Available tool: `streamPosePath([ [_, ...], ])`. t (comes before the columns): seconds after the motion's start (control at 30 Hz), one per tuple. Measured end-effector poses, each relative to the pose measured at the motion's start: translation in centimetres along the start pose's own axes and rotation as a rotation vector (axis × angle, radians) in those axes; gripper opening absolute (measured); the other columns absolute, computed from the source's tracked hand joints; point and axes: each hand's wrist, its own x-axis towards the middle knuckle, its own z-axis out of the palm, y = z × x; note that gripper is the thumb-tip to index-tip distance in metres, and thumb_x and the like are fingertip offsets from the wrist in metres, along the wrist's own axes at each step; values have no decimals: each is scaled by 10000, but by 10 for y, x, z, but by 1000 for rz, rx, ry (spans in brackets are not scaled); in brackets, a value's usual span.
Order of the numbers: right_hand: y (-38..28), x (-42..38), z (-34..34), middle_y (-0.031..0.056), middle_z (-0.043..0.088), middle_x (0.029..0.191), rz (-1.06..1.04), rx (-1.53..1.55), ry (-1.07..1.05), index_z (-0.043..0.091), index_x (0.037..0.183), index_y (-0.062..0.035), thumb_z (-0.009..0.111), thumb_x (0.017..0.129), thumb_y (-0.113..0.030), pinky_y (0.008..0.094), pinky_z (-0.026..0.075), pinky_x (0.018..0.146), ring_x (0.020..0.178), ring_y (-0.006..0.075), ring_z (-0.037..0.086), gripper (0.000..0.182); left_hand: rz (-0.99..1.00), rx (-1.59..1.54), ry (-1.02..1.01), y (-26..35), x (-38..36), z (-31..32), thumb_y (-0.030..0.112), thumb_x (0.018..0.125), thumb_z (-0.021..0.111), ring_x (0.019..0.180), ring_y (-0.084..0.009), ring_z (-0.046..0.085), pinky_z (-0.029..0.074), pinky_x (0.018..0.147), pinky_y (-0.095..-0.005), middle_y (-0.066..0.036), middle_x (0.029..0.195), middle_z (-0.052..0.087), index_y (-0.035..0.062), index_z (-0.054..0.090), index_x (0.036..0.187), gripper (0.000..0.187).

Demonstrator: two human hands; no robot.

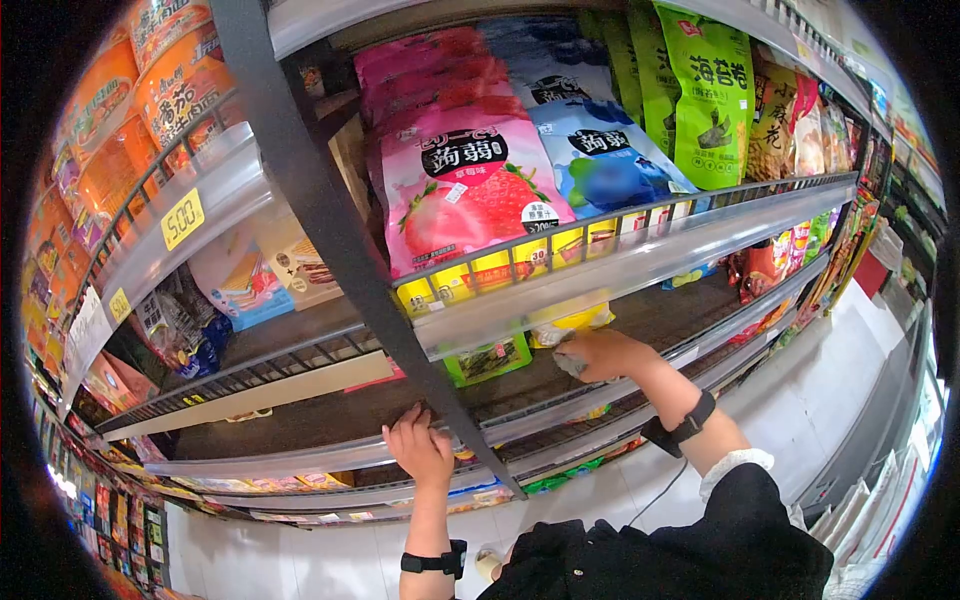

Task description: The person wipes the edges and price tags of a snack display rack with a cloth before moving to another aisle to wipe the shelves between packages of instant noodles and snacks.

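My right hand (612, 357) reaches onto a dark shelf (510, 393) with its fingers closed around a crumpled grey cloth (570, 364). Just behind that hand lies a yellow package (572, 322), partly hidden under the shelf above. A green snack packet (488, 360) rests to its left, near the dark upright post (440, 400). My left hand (418, 447) is empty, with its fingers apart and laid on the shelf's front edge beside the post. Black bands circle both of my forearms.
Above, pink strawberry bags (470, 190), blue bags (600, 150) and green seaweed packets (710, 100) stand behind a wire rail (640, 205). Left of the post are orange noodle packs (180, 90) and a yellow price tag (183, 219). A pale tiled floor (300, 560) lies below.
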Motion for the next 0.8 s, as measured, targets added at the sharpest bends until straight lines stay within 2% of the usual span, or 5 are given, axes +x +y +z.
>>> streamPosePath([
  [0.13,8,5,11,215,535,1097,-349,173,77,586,1141,-157,504,712,-28,397,435,875,1013,347,537,456,-6,12,4,3,0,-1,128,685,488,1020,-274,491,225,1002,-519,-74,1060,561,81,574,966,297],
  [0.23,-13,7,26,191,489,1175,-356,226,51,573,1169,-247,522,760,-78,443,422,884,1074,358,495,445,7,30,1,1,0,-1,135,689,485,1022,-275,488,224,1001,-518,-74,1067,558,80,571,974,302],
  [0.33,-31,5,36,153,475,1192,-131,-256,46,572,1158,-336,551,804,-193,503,423,860,1086,384,479,382,27,45,-10,-1,0,-1,146,697,481,1019,-277,490,225,999,-519,-75,1071,557,78,570,976,300],
  [0.47,-25,-2,14,139,461,1190,15,-165,-91,556,1159,-388,553,827,-281,544,423,832,1067,403,485,349,34,56,-8,-2,-1,-1,157,710,474,1016,-275,494,231,994,-517,-79,1071,557,74,573,970,290],
  [0.8,33,-15,-9,147,547,1115,28,-163,-194,538,1187,-304,564,819,-296,438,470,828,998,351,555,368,14,48,-47,-1,0,-2,195,762,440,1054,-295,472,226,999,-510,-115,1070,539,55,550,947,257],
])
